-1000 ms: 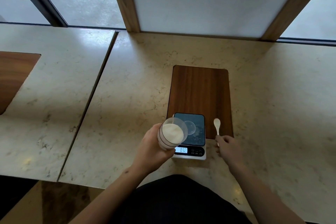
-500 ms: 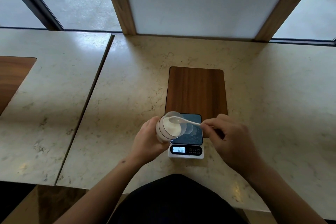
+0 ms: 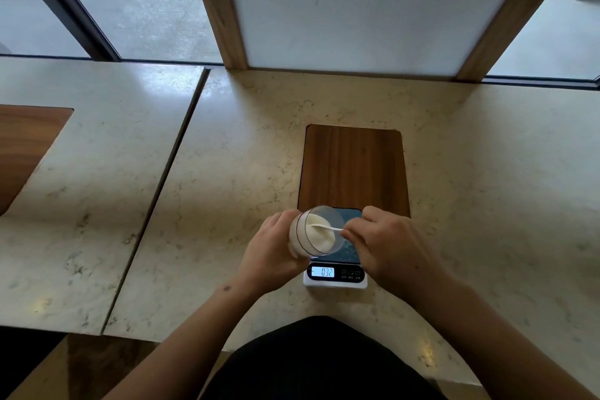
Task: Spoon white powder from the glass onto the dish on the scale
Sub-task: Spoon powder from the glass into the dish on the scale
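My left hand [image 3: 271, 252] grips a clear glass [image 3: 316, 230] tilted with its mouth toward the right, holding white powder [image 3: 319, 234]. My right hand [image 3: 386, 248] pinches the handle of a small white spoon [image 3: 328, 227] whose bowl is inside the glass, in the powder. Both are held over a small digital scale [image 3: 336, 274] with a dark blue top and a lit display. The glass and my hands hide the dish on the scale.
A dark wooden board [image 3: 354, 169] lies on the marble counter [image 3: 227, 172] just behind the scale. A seam [image 3: 162, 185] splits the counter to the left, where another wood inset [image 3: 22, 146] shows. Windows and a wooden-framed white panel [image 3: 350, 6] stand behind.
My right hand picked the spoon off the board, carried it left, and pushed its bowl into the powder. My left hand tilted the glass further over the scale.
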